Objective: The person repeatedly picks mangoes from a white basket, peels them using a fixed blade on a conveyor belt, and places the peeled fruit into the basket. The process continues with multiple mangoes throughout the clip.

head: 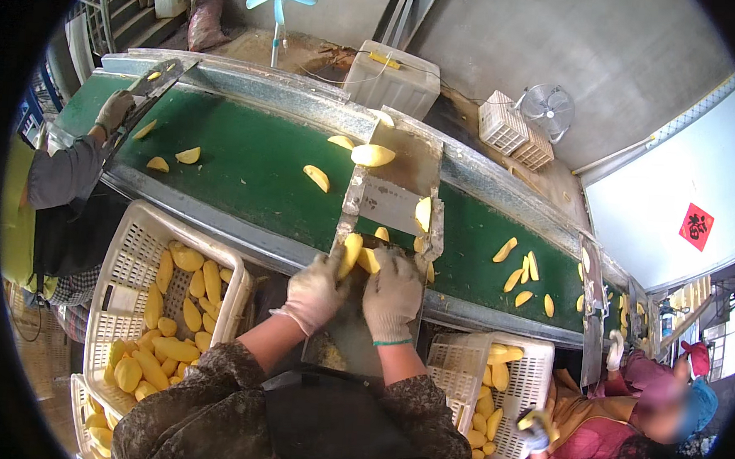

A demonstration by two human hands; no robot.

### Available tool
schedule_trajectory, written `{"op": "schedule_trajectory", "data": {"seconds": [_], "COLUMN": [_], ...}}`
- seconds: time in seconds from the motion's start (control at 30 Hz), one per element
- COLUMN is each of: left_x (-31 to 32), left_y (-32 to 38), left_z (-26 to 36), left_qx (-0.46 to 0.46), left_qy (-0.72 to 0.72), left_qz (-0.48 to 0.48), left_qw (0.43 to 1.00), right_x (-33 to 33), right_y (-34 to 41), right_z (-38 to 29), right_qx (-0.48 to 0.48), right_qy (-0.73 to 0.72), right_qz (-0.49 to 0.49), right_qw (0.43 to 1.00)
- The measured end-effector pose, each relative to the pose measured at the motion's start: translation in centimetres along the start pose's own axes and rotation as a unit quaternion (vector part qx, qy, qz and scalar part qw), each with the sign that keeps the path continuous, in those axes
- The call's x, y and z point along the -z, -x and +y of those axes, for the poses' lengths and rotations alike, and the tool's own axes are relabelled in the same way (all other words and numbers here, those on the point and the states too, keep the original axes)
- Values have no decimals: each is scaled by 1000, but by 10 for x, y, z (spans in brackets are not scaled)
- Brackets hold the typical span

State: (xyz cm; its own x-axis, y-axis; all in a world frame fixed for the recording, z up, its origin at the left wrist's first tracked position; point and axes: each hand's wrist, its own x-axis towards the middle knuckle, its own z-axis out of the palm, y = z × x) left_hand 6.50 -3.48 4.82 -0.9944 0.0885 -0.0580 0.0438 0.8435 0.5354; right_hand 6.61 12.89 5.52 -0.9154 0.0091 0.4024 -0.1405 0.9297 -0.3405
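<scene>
My left hand (319, 292), in a pale work glove, holds a long peeled yellow piece (350, 255), which looks like potato or mango, at the near end of a metal cutting station. Beside it my right hand (393, 290), gloved too, has its fingers on another yellow piece (369, 261). What lies under the fingers is hidden. Beyond my hands, larger pieces rest on the station's edges, one on the left rail (372, 155) and one on the right (423, 214). Cut pieces (316, 178) lie on the green conveyor belt (240, 154).
White plastic crates with peeled yellow pieces stand at left (137, 223) and right (537, 375). A co-worker's gloved hand (115, 111) is at another station on the left. Another co-worker (600, 422) sits at the right, holding a yellow piece. Metal rails border the belt.
</scene>
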Motion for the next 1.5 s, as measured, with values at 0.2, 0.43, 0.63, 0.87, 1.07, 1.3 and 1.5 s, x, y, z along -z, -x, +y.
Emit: {"op": "schedule_trajectory", "data": {"seconds": [0.2,0.43,0.63,0.87,1.07,1.3,1.5], "left_x": [-13,-39,-45,-2,15,-50,-93], "left_y": [12,-36,-61,-9,47,58,45], "left_z": [2,-9,-13,-56,-241,-450,-484], "left_qx": [-55,-96,-96,-55,133,521,479], "left_qy": [112,239,375,385,238,25,154], "left_qz": [-48,17,30,161,380,-82,-9], "left_qw": [991,966,922,907,884,849,864], "right_x": [4,-18,-41,-57,-50,-100,-130], "right_y": [43,10,-36,-140,-83,-135,-208], "right_z": [-3,1,27,38,18,20,81], "right_qx": [-1,-85,-16,60,50,23,2], "right_qy": [-134,-149,-83,181,-21,173,139], "right_qz": [-32,3,-13,-19,34,34,-121], "right_qw": [991,985,996,981,998,984,983]}}
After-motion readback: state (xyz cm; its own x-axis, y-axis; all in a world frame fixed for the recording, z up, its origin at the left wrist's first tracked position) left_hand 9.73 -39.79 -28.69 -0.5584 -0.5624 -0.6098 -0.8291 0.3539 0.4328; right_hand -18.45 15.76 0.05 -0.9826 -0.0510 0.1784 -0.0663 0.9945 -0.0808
